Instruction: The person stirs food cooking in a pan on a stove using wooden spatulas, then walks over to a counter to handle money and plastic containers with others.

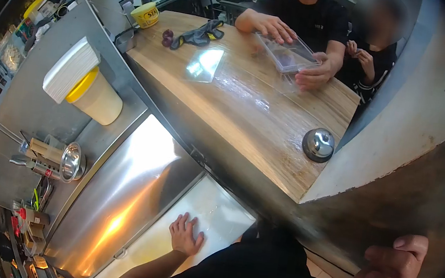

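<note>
My left hand (185, 235) lies flat, fingers spread, on a white board (225, 206) with a faint yellow patch near its lower part. It holds nothing. At the lower right, close to the camera, my right hand (390, 273) is raised beside the wall with its fingers loosely bent. No object shows in it. Across the wooden counter (225, 117), another person's hands (313, 75) hold a clear plastic container (285, 55). A metal call bell (318, 144) stands near the counter's right end.
A second person stands behind the counter. Dark gloves (199, 35), small purple items (167, 37) and a yellow tub (145, 14) lie at its far left. On the steel shelf are a yellow-lidded container (99, 99), white napkins (73, 68) and a metal bowl (72, 162).
</note>
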Demonstrator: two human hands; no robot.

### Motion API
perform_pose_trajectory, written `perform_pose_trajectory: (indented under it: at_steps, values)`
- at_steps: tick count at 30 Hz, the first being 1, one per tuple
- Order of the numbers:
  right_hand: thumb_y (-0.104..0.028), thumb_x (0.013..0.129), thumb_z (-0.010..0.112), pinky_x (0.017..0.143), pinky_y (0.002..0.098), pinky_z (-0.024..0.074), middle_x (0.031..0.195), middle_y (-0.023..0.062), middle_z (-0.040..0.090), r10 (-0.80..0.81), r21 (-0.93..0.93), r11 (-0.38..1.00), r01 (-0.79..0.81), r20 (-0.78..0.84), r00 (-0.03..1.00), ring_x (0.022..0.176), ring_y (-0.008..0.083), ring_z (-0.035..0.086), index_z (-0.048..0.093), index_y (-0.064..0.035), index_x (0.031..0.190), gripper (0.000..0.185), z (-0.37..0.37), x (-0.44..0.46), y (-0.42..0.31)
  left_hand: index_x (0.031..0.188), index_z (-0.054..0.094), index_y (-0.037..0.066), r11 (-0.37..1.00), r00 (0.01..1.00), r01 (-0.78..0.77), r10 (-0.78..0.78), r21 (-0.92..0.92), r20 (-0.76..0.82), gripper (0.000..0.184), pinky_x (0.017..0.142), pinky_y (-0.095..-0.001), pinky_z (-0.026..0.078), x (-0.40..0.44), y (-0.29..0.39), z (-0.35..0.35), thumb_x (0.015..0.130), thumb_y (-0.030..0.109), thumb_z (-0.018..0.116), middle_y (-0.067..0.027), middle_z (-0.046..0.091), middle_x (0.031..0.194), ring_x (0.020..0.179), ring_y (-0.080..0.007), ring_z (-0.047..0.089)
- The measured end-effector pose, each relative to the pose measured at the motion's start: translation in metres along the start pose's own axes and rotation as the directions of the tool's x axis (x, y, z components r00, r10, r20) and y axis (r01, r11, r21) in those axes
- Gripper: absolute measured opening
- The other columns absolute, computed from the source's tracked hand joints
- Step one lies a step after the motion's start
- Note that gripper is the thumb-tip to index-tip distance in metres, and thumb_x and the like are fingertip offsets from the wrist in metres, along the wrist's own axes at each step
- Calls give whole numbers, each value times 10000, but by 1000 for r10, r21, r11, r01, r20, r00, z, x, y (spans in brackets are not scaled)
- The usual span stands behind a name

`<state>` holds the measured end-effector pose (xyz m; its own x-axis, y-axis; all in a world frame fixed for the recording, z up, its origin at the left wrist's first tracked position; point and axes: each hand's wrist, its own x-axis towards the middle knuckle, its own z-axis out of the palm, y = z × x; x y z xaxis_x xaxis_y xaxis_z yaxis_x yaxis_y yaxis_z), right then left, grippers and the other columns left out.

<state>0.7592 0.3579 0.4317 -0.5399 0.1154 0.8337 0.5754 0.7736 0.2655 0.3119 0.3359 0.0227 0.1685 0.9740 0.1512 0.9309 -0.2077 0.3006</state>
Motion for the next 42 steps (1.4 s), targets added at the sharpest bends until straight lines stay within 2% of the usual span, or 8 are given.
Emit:
perform_pose_trajectory:
  at_steps: [9,16,19,22,24,34,40,42]
  values:
    - [-186,1124,628,792,522,562,1070,91,568,158,26,986,-162,122,980,753,269,717,-125,-475,1781,1041,-15,0,-15,1430,685,91,1000,1000,28,-28,-8,5,613,1227,-634,309,-2,-2,2,910,409,742,-262,542,1587,1492,-491,461]
    - [-183,1119,646,791,514,559,1060,87,571,42,5,999,-42,14,999,692,272,694,-70,-473,1787,1021,-3,1,-6,1436,679,92,1000,1000,18,-18,-12,-2,614,1226,-635,309,-3,-3,5,911,407,739,-267,540,1589,1493,-494,461]
    - [-178,1105,669,771,504,556,1055,91,572,141,3,990,-141,-36,989,677,274,697,162,-360,1762,850,-5,10,-17,1430,683,94,1000,1000,24,-24,-16,6,608,1226,-635,309,-4,-3,5,912,407,738,-269,542,1587,1494,-495,461]
    - [-183,1093,690,746,500,553,1050,86,565,334,-26,940,-341,274,902,675,269,703,345,-233,1609,623,-15,21,-20,1425,686,97,1000,1000,27,-27,-6,5,601,1229,-633,305,-3,-2,2,912,406,738,-264,544,1589,1497,-491,461]
    - [-188,1092,693,750,503,551,1054,84,563,135,3,991,-136,-118,984,666,273,700,396,-179,1474,484,10,10,-11,1420,690,98,999,999,31,-31,-14,9,594,1232,-631,301,-3,-2,2,913,405,737,-259,542,1596,1506,-487,454]
    - [-173,1092,691,769,507,547,1098,98,570,77,26,997,-74,-164,983,679,281,706,339,-230,1612,631,9,7,-9,1426,689,94,1000,999,29,-29,-11,23,605,1235,-628,297,-2,-3,3,916,416,735,-256,539,1598,1516,-478,444]
    - [-135,1111,640,793,509,561,1197,119,550,216,106,961,-257,297,930,714,279,707,-59,-447,1800,1030,-29,-5,-16,1434,685,93,999,999,33,-33,-3,25,611,1239,-626,294,-3,-1,3,921,421,732,-254,534,1601,1517,-476,442]
    - [-142,1110,649,805,513,568,1138,104,569,128,79,989,-127,-8,992,717,279,707,196,-382,1765,831,-6,-2,-13,1435,685,95,999,999,34,-34,12,31,611,1239,-626,296,-2,-1,2,923,427,730,-250,533,1600,1514,-474,445]
